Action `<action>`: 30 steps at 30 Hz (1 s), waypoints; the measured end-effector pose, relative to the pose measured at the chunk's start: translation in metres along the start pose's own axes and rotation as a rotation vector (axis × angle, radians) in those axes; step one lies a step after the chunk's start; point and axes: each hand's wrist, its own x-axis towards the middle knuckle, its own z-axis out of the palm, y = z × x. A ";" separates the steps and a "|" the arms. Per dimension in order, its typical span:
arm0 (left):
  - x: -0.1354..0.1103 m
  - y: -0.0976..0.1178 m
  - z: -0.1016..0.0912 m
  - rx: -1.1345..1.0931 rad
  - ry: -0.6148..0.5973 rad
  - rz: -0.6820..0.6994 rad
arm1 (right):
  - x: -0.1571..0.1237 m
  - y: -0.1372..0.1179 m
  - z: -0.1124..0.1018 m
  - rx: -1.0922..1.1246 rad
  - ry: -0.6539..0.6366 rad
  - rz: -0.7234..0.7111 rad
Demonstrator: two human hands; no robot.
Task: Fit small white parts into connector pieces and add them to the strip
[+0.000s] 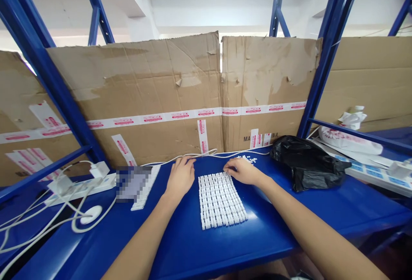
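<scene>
The right hand (241, 171) rests curled fingers on the far edge of a grid of small white plastic pieces (221, 200) on the blue desk (199, 250), any grip unclear. The left hand (180, 178) lies open and empty just left of the grid.

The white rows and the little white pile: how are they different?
The rows are neatly lined up, but the pile lies loose and jumbled. The rows cover much more of the table than the pile does. The rows sit nearer the person, and the pile lies farther back, just past the right hand. Both are small white pieces on the blue table.
</scene>
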 end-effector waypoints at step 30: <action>-0.004 -0.028 0.013 -0.208 0.027 -0.008 | 0.002 0.012 0.008 0.001 -0.009 0.038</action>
